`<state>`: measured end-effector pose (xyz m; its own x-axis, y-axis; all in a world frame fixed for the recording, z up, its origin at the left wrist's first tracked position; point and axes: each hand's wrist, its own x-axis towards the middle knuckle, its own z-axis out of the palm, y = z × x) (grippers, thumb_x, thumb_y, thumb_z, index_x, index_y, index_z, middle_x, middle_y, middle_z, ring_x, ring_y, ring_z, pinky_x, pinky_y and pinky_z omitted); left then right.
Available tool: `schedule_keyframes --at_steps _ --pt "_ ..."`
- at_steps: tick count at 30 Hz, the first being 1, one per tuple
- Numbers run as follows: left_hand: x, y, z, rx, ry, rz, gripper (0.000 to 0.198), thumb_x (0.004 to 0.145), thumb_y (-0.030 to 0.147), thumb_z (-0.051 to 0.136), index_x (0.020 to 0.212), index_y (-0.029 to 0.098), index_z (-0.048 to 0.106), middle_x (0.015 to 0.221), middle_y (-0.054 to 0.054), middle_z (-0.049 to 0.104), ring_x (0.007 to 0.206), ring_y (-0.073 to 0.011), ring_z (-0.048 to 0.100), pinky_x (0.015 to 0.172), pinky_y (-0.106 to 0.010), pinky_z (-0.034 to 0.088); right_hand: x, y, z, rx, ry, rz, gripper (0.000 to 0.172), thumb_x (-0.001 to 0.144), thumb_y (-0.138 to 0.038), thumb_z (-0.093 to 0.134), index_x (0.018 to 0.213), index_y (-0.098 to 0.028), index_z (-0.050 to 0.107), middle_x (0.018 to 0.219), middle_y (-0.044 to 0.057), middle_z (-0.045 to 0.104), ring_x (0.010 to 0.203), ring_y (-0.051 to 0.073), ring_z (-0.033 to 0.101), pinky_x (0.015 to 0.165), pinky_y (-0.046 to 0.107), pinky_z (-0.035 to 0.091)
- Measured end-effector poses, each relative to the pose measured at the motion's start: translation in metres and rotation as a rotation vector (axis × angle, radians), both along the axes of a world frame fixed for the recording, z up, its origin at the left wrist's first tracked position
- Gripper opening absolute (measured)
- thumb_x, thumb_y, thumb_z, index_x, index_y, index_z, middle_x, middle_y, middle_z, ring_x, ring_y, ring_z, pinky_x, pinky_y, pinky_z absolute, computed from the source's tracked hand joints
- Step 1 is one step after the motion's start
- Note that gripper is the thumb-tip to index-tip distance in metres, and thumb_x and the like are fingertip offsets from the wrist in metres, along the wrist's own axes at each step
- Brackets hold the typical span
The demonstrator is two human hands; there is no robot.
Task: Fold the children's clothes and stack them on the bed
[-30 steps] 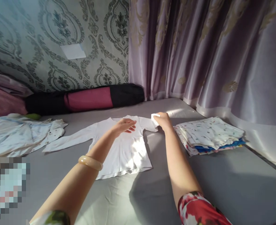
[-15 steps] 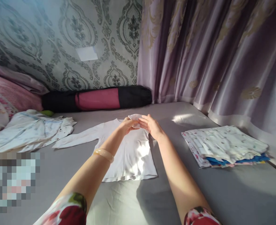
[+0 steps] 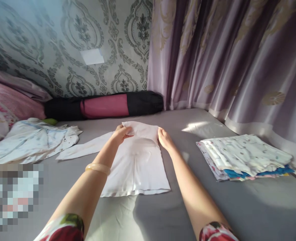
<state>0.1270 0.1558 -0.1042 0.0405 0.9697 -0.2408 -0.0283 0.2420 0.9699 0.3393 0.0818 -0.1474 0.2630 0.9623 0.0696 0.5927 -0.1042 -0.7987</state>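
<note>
A white long-sleeved shirt (image 3: 137, 164) lies on the grey bed sheet, its hem toward me and one sleeve stretched out to the left. Near its top, my left hand (image 3: 122, 132) pinches the cloth at the left, thumb over it. My right hand (image 3: 164, 138) grips the cloth at the right, by the shoulder. Between the two hands a band of the white fabric, which looks like the other sleeve, is drawn across the upper shirt and slightly raised. The neckline is hidden under it.
On the right sits a stack of folded patterned clothes (image 3: 243, 155). Rumpled pale clothes (image 3: 34, 140) lie at the left. A black and dark-pink long bag (image 3: 105, 106) rests along the wall, beside purple curtains (image 3: 188, 60). A blurred patch covers the lower left.
My hands have moved apart, the left one leftward. The white cloth that was bunched between them is now spread across the shirt's top.
</note>
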Motion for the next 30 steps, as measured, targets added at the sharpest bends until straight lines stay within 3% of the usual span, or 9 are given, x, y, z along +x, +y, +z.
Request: schedule_keyframes --at_steps 5,10,12,14,17,19,23,30 --pt "-0.022 -0.006 -0.024 -0.015 0.073 0.062 0.019 0.064 0.015 0.067 0.082 0.015 0.061 0.081 -0.004 0.064 0.070 -0.0154 0.063 0.064 -0.033 0.058 -0.021 -0.010 -0.012 -0.027 -0.491 0.157 0.053 0.100 -0.029 0.026 0.150 -0.014 0.032 0.159 0.008 0.023 0.147 0.023 0.016 0.118 0.050 0.014" --pt "-0.043 -0.012 -0.055 0.181 0.341 0.060 0.019 0.072 0.032 0.064 0.079 0.016 0.057 0.064 0.003 0.053 0.056 -0.0139 0.058 0.055 -0.026 0.051 -0.024 -0.013 -0.025 -0.011 -0.695 0.225 0.053 0.101 -0.032 0.026 0.151 -0.015 0.032 0.160 0.007 0.022 0.148 0.025 0.013 0.117 0.055 0.011" --pt "-0.049 -0.015 -0.063 0.240 0.474 0.102 0.027 0.075 0.033 0.062 0.094 0.015 0.058 0.067 0.003 0.054 0.055 -0.0142 0.058 0.055 -0.027 0.050 -0.024 -0.013 -0.027 -0.028 -0.720 0.227 0.052 0.101 -0.032 0.024 0.150 -0.016 0.034 0.159 0.007 0.023 0.147 0.024 0.015 0.117 0.055 0.012" --pt "-0.051 -0.018 -0.068 0.323 0.568 0.132 0.046 0.078 0.032 0.059 0.120 0.014 0.052 0.081 -0.002 0.061 0.067 -0.0178 0.063 0.065 -0.031 0.052 -0.024 -0.013 -0.028 -0.051 -0.738 0.230 0.053 0.101 -0.033 0.023 0.150 -0.016 0.034 0.159 0.006 0.024 0.147 0.024 0.015 0.117 0.054 0.013" --pt "-0.052 -0.022 -0.073 0.538 0.679 0.096 0.059 0.083 0.026 0.053 0.139 0.014 0.041 0.108 -0.012 0.064 0.097 -0.0234 0.063 0.088 -0.038 0.049 -0.022 -0.013 -0.023 -0.101 -0.759 0.238 0.053 0.101 -0.033 0.023 0.151 -0.017 0.032 0.159 0.005 0.023 0.147 0.024 0.016 0.117 0.055 0.015" --pt "-0.052 -0.022 -0.074 0.623 0.764 0.016 0.050 0.085 0.020 0.046 0.135 0.015 0.049 0.112 -0.013 0.063 0.102 -0.0243 0.060 0.094 -0.039 0.046 -0.023 -0.012 -0.017 -0.136 -0.771 0.239 0.053 0.100 -0.032 0.024 0.150 -0.017 0.034 0.159 0.006 0.026 0.146 0.026 0.019 0.116 0.057 0.015" --pt "-0.052 -0.019 -0.073 0.596 0.962 -0.103 0.039 0.086 0.012 0.039 0.115 0.014 0.065 0.108 -0.013 0.062 0.101 -0.0237 0.059 0.094 -0.035 0.045 -0.046 0.002 -0.003 -0.125 -0.814 0.248 0.051 0.098 -0.027 0.026 0.144 -0.012 0.044 0.154 0.013 0.036 0.146 0.029 0.019 0.117 0.056 0.007" --pt "-0.048 -0.027 -0.066 0.515 1.202 -0.161 0.039 0.090 0.019 0.042 0.125 0.014 0.058 0.120 -0.017 0.057 0.109 -0.0292 0.051 0.094 -0.040 0.041 -0.126 0.028 -0.006 -0.126 -0.716 0.429 0.057 0.101 -0.039 0.017 0.153 -0.019 0.028 0.161 0.006 0.018 0.148 0.025 0.011 0.117 0.053 0.006"
